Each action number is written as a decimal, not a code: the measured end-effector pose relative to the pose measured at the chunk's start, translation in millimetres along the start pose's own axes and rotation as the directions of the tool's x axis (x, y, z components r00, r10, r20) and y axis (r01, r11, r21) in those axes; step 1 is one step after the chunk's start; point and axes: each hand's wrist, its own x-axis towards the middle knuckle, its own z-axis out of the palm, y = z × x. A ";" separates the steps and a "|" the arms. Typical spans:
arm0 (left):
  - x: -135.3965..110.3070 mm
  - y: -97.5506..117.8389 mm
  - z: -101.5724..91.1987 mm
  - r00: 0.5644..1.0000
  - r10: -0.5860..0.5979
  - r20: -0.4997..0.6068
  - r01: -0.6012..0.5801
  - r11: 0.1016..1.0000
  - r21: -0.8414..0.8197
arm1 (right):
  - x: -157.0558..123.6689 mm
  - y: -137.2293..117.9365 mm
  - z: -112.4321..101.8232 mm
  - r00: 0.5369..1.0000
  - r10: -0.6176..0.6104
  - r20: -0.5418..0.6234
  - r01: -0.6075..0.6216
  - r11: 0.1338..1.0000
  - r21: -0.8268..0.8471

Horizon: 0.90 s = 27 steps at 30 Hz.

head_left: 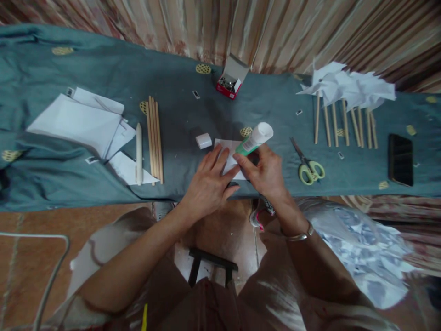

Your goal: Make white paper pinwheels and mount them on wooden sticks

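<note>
A small sheet of white paper [223,143] lies flat on the cloth in front of me. My left hand [211,181] rests on it with fingers spread, pressing it down. In my right hand [267,170] is a green and white glue stick [254,139], tilted, its lower end down at the paper and partly hidden by the fingers. A white cap [204,140] lies just left of the sheet. Right of my right hand are scissors [308,168] with yellow-green handles, lying with their blades apart.
Paper pinwheels [351,85] on wooden sticks lie at the right, near a black phone [400,160]. A red box [228,87] of small metal pieces stands at the back. Leftward are wooden sticks [154,140], a white pen [138,154] and paper sheets [79,122].
</note>
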 end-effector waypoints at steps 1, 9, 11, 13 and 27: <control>0.1 0.2 -0.3 1.000 0.000 0.002 0.000 1.000 0.000 | 0.1 -0.3 0.2 1.000 -0.004 0.003 0.004 1.000 -0.010; 1.0 2.7 -4.8 1.000 0.004 0.031 -0.004 1.000 0.004 | 1.2 -0.7 2.0 1.000 -0.012 -0.007 0.012 0.998 -0.064; 1.1 2.6 -4.3 1.000 -0.001 0.029 0.001 1.000 -0.001 | 1.3 -1.1 2.0 1.000 -0.018 -0.004 0.018 0.997 -0.080; 1.1 2.4 -3.4 1.000 -0.009 0.027 0.009 1.000 -0.006 | 1.4 -1.3 1.6 1.000 -0.024 0.005 0.024 0.995 -0.096; -1.1 1.1 0.7 1.000 -0.010 0.000 0.010 1.000 -0.023 | 1.9 -2.9 3.1 0.999 -0.035 0.021 0.037 0.996 -0.080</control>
